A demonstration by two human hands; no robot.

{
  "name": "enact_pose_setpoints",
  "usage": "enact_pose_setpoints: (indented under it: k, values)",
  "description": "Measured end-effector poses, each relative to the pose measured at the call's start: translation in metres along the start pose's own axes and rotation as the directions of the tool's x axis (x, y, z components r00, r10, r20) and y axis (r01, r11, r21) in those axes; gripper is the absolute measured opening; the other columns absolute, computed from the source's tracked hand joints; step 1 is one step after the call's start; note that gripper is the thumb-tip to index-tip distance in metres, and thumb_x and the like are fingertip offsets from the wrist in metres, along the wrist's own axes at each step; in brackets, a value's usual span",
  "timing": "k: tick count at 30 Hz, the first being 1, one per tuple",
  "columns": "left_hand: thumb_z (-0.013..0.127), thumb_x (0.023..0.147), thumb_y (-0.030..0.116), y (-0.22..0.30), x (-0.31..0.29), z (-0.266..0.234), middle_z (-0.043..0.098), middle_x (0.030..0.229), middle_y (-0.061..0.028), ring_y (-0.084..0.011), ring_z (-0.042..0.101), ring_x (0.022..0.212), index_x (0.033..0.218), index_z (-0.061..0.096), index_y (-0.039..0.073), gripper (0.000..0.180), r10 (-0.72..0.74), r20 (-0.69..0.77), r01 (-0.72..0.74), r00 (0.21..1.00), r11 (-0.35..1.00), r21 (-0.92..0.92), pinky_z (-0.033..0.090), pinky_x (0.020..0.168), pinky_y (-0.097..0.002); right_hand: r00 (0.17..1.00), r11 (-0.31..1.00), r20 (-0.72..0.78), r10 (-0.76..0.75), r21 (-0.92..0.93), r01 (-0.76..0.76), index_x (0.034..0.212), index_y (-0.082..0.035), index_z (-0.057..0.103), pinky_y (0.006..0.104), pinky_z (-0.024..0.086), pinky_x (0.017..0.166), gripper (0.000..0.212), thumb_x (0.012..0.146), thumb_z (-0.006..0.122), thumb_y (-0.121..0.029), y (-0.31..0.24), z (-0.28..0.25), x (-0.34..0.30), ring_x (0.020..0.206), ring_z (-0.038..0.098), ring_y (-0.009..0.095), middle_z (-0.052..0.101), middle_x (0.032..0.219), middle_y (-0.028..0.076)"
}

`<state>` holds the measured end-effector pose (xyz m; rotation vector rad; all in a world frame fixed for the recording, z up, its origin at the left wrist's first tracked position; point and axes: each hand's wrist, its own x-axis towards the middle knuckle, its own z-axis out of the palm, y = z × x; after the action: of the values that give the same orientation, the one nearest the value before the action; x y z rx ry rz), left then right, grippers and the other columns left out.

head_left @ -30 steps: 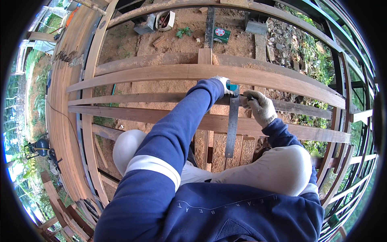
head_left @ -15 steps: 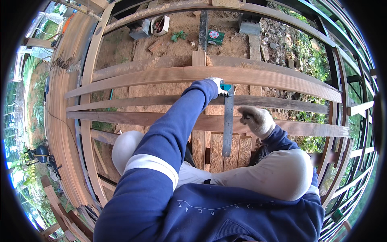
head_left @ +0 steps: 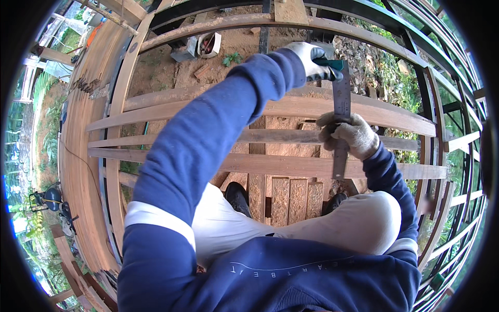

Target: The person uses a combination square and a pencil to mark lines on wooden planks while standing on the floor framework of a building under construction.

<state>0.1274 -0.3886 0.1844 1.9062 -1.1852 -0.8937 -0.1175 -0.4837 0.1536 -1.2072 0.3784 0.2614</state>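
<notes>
In my gloved left hand [head_left: 307, 58] is the teal handle of a carpenter's square [head_left: 341, 94], held beyond the ribbed board [head_left: 374, 115]. The square's long metal blade points back toward me. My gloved right hand [head_left: 358, 136] is closed around the blade's lower half, and the blade's tip shows below the fingers. Both hands are above the boards that run across in front of me. Beneath the blade's tip runs a reddish board [head_left: 291, 163]. My left sleeve hides part of the boards' middle.
Long planks [head_left: 86, 171] are stacked along the left side. Short ribbed boards [head_left: 289, 200] lie between my feet. Gaps between the beams show bare soil, with a white container [head_left: 209, 44] and a concrete block [head_left: 184, 51] below. A dark metal frame [head_left: 431, 93] stands to the right.
My left hand has carried the square up and to the right, away from the ribbed board. My right hand, apart from it before, now grips the blade.
</notes>
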Motion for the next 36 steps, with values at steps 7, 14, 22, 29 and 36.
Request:
enact_pose_setpoints:
  k: [7,14,22,29,36]
  values:
    - [0.075,0.096,0.026,-0.132,-0.081,-0.045,0.071,0.087,0.0007,-0.0089,0.063,0.074,0.112,0.067,0.012,0.023,-0.353,0.303,0.27,0.885,0.92,0.283,0.053,0.065,-0.0261,0.959,0.867,-0.217,-0.183,-0.495,0.053,0.108,0.0,0.069,0.0261,0.049,0.061,0.027,0.09,0.049,-0.002,-0.014,-0.002,-0.027,0.067,0.058,0.008,0.064,0.079,0.002]
    - [0.058,0.084,0.083,-0.297,-0.164,-0.006,0.065,0.137,-0.0187,-0.0381,0.06,0.128,0.139,0.063,0.012,0.09,-0.539,0.256,0.299,0.803,0.735,0.609,0.046,0.108,-0.0463,0.878,0.633,-0.28,-0.388,-0.774,0.033,0.104,0.0,0.066,0.0303,0.05,0.064,0.021,0.09,0.05,0.0,0.045,-0.042,-0.048,0.068,0.059,0.013,0.064,0.077,0.005]
    - [0.057,0.086,0.082,-0.31,-0.159,0.009,0.072,0.121,-0.0189,-0.0379,0.066,0.115,0.123,0.072,0.012,0.08,-0.685,0.339,0.402,0.645,0.682,0.612,0.048,0.096,-0.0462,0.864,0.641,-0.407,-0.295,-0.756,-0.137,0.103,-0.001,0.066,0.0361,0.054,0.072,0.019,0.088,0.054,-0.002,0.051,-0.041,-0.059,0.072,0.066,0.022,0.068,0.081,0.012]
    - [0.063,0.077,0.085,-0.3,-0.209,0.028,0.057,0.145,-0.0159,-0.034,0.051,0.137,0.145,0.055,0.011,0.101,-0.547,0.048,0.398,0.836,0.663,0.635,0.04,0.117,-0.045,0.861,0.673,-0.413,-0.297,-0.73,-0.118,0.101,-0.002,0.065,0.0347,0.053,0.07,0.017,0.09,0.053,-0.003,0.06,-0.042,-0.044,0.071,0.065,0.02,0.067,0.078,0.01]
    - [0.061,0.075,0.089,-0.279,-0.227,0.042,0.054,0.147,-0.0163,-0.0346,0.046,0.141,0.148,0.052,0.012,0.107,-0.493,-0.077,0.393,0.866,0.579,0.714,0.032,0.121,-0.0477,0.883,0.617,-0.388,-0.263,-0.771,-0.155,0.101,-0.001,0.065,0.0354,0.052,0.069,0.016,0.089,0.054,-0.005,0.049,-0.033,-0.028,0.069,0.062,0.019,0.064,0.074,0.009]
